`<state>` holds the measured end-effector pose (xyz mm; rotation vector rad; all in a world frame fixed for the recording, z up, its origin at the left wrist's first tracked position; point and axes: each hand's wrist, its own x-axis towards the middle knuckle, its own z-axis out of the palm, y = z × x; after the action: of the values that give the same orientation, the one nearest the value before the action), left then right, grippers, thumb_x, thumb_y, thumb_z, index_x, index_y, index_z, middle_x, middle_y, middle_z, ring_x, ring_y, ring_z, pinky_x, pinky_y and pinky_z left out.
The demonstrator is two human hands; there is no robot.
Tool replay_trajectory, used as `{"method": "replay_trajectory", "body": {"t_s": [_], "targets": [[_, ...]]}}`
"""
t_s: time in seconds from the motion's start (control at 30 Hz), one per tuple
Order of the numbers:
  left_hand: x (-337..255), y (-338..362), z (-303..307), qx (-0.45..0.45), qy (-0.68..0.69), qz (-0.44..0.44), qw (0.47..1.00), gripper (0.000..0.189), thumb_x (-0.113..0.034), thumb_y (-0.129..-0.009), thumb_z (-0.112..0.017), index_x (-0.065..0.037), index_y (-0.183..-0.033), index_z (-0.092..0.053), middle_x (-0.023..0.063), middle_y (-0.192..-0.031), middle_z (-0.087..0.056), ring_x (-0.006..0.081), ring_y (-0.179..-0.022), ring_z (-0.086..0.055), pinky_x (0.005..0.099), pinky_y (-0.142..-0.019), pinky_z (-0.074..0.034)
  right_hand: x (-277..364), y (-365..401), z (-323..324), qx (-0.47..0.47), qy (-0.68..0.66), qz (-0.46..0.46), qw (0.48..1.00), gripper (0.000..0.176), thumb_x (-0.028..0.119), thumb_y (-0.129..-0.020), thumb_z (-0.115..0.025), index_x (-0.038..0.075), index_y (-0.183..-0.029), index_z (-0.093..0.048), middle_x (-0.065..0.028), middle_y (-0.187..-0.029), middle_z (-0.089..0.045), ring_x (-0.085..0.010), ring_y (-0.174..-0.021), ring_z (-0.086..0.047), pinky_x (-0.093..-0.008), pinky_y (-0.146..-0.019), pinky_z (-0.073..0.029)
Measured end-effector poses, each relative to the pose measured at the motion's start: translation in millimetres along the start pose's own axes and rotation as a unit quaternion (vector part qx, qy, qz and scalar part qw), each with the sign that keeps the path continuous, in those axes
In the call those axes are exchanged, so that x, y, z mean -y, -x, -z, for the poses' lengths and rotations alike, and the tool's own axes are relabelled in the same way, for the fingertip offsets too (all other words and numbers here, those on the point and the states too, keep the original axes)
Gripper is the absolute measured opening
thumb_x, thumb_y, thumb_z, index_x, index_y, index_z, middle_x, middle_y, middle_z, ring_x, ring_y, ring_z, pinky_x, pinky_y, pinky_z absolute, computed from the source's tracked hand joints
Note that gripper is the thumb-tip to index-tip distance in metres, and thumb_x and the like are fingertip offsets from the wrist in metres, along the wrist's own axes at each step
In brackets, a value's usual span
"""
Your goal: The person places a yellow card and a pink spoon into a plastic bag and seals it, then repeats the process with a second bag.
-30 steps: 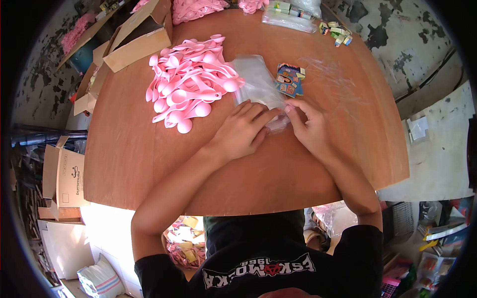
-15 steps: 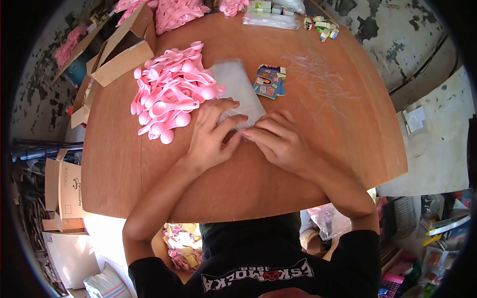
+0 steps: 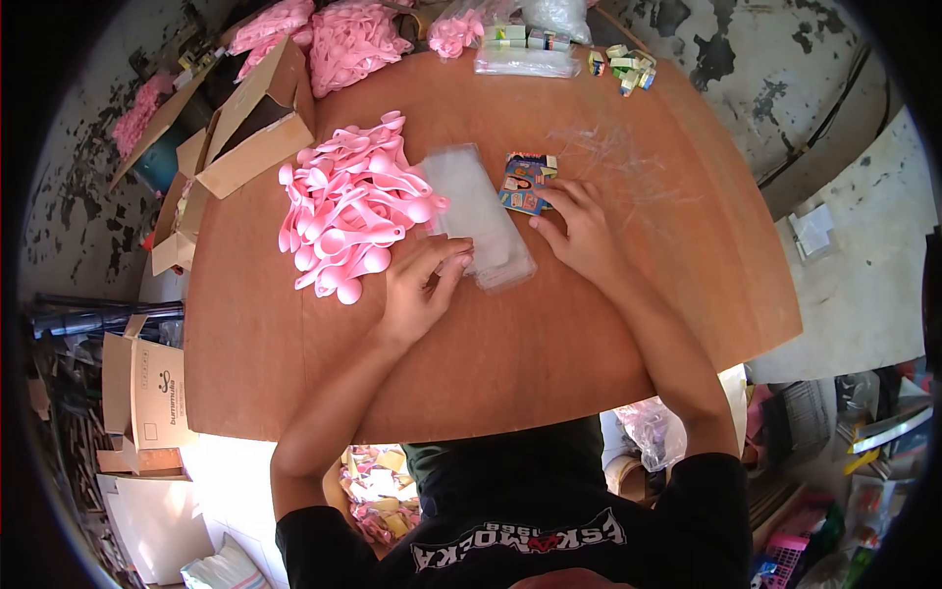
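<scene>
My left hand (image 3: pixel 424 285) is closed in a pinch at the left edge of a stack of clear plastic bags (image 3: pixel 481 211). Whatever lies between its fingertips is too transparent or too hidden to make out. Fingers stretched forward, my right hand (image 3: pixel 587 234) reaches over the lower right of a small pile of printed blue cards (image 3: pixel 523 183), its fingertips at the cards. A heap of pink plastic spoons (image 3: pixel 358 211) lies left of the bags, just beyond my left hand.
Open cardboard boxes (image 3: pixel 257 123) stand at the table's left edge. Bags of pink items (image 3: pixel 358 44) sit along the back, beside packs of clear film (image 3: pixel 525 63) and small bundles of cards (image 3: pixel 628 69). Loose transparent strips (image 3: pixel 628 162) lie on the right of the wooden table (image 3: pixel 491 363).
My right hand has left the near end of the bags and moved up and right to the cards. My left hand stays beside the bags, still pinched. The view has shifted slightly.
</scene>
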<state>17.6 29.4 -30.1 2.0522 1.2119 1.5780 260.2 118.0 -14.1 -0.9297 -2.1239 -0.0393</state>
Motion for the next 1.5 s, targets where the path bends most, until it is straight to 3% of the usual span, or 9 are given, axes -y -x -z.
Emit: {"method": "replay_trajectory", "body": {"t_s": [0.23, 0.57, 0.77, 0.87, 0.93, 1.07, 1.13, 1.33, 1.5], "targets": [[-0.8, 3.6, -1.2, -0.008, 0.073, 0.078, 0.994, 0.023, 0.004, -0.091, -0.064, 0.005, -0.113, -0.06, 0.0139, -0.102, -0.07, 0.0194, -0.094, -0.07, 0.0297, -0.081, -0.058, -9.7, 2.4, -9.2, 0.012, -0.016, -0.019, 1.0, 0.023, 0.017, -0.077, -0.076, 0.007, -0.098, -0.07, -0.0088, -0.106, -0.066, -0.0299, -0.101, -0.057, -0.044, -0.092, -0.042], [-4.0, -0.9, 0.6, -0.027, 0.118, 0.155, 0.98, 0.019, -0.003, -0.092, -0.065, 0.003, -0.11, -0.066, 0.0122, -0.099, -0.072, 0.0164, -0.091, -0.071, 0.0286, -0.08, -0.059, -10.2, -1.9, -10.9, 0.006, -0.033, -0.011, 0.999, 0.024, 0.011, -0.076, -0.078, 0.003, -0.097, -0.071, -0.0123, -0.105, -0.066, -0.0319, -0.097, -0.06, -0.0415, -0.085, -0.048], [-6.8, -3.7, 3.7, -0.024, 0.144, 0.162, 0.976, 0.016, -0.005, -0.094, -0.064, 0.003, -0.107, -0.068, 0.0096, -0.097, -0.072, 0.014, -0.088, -0.07, 0.0259, -0.078, -0.057, -2.8, -3.5, -7.5, -0.02, -0.089, -0.066, 0.994, 0.015, 0.006, -0.083, -0.071, 0.003, -0.098, -0.072, -0.0112, -0.098, -0.066, -0.0294, -0.091, -0.061, -0.0385, -0.078, -0.049], [-3.9, -3.8, 5.5, -0.022, 0.136, 0.178, 0.974, 0.017, -0.006, -0.094, -0.064, 0.004, -0.107, -0.068, 0.0104, -0.096, -0.072, 0.0134, -0.086, -0.07, 0.0255, -0.074, -0.057, 1.9, -2.8, -1.9, -0.068, -0.159, -0.163, 0.971, 0.014, 0.005, -0.087, -0.068, 0.002, -0.1, -0.071, -0.0124, -0.098, -0.067, -0.0267, -0.09, -0.064, -0.0329, -0.077, -0.051], [2.8, -2.5, 6.5, -0.006, 0.148, 0.24, 0.959, 0.018, -0.007, -0.094, -0.065, 0.005, -0.106, -0.068, 0.0104, -0.096, -0.072, 0.0131, -0.085, -0.069, 0.0256, -0.074, -0.056, 7.1, -6.9, 8.5, -0.122, -0.155, -0.178, 0.964, 0.013, 0.006, -0.091, -0.065, -0.001, -0.102, -0.069, -0.0123, -0.099, -0.068, -0.0215, -0.092, -0.065, -0.0283, -0.077, -0.051], [-0.2, -12.2, 10.1, -0.044, 0.231, 0.256, 0.938, 0.018, -0.007, -0.095, -0.064, 0.006, -0.106, -0.068, 0.0095, -0.095, -0.072, 0.0127, -0.085, -0.069, 0.0257, -0.075, -0.056, 10.1, -9.6, 20.4, -0.151, -0.193, -0.222, 0.944, 0.018, 0.009, -0.096, -0.062, -0.002, -0.11, -0.066, -0.0078, -0.102, -0.068, -0.0136, -0.093, -0.064, -0.0251, -0.078, -0.05], [-15.3, -27.9, 22.5, -0.006, 0.267, 0.311, 0.912, 0.017, -0.006, -0.095, -0.063, 0.006, -0.105, -0.068, 0.0081, -0.095, -0.071, 0.0127, -0.085, -0.068, 0.0256, -0.076, -0.056, 32.2, -30.4, 40.6, -0.13, -0.302, -0.255, 0.91, 0.018, 0.008, -0.096, -0.062, -0.002, -0.11, -0.067, -0.0072, -0.099, -0.069, -0.0119, -0.086, -0.065, -0.0245, -0.077, -0.051], [-48.7, -91.0, 53.8, 0.089, 0.279, 0.295, 0.91, 0.018, -0.009, -0.092, -0.068, 0.003, -0.105, -0.07, 0.0064, -0.096, -0.072, 0.0111, -0.083, -0.067, 0.0248, -0.077, -0.054, 64.9, -110.0, 75.7, -0.181, -0.392, -0.09, 0.897, 0.019, 0.003, -0.092, -0.066, -0.003, -0.11, -0.067, -0.0082, -0.093, -0.07, -0.0107, -0.079, -0.065, -0.0215, -0.07, -0.052], [-65.9, -129.5, 58.0, 0.101, 0.256, 0.242, 0.931, 0.021, -0.012, -0.091, -0.07, 0.004, -0.106, -0.071, 0.0074, -0.098, -0.072, 0.0108, -0.084, -0.067, 0.0228, -0.074, -0.053, 78.2, -149.0, 73.2, -0.228, -0.402, -0.052, 0.885, 0.018, 0.002, -0.091, -0.067, -0.004, -0.108, -0.068, -0.0081, -0.093, -0.07, -0.0105, -0.078, -0.065, -0.0216, -0.07, -0.053]]}}
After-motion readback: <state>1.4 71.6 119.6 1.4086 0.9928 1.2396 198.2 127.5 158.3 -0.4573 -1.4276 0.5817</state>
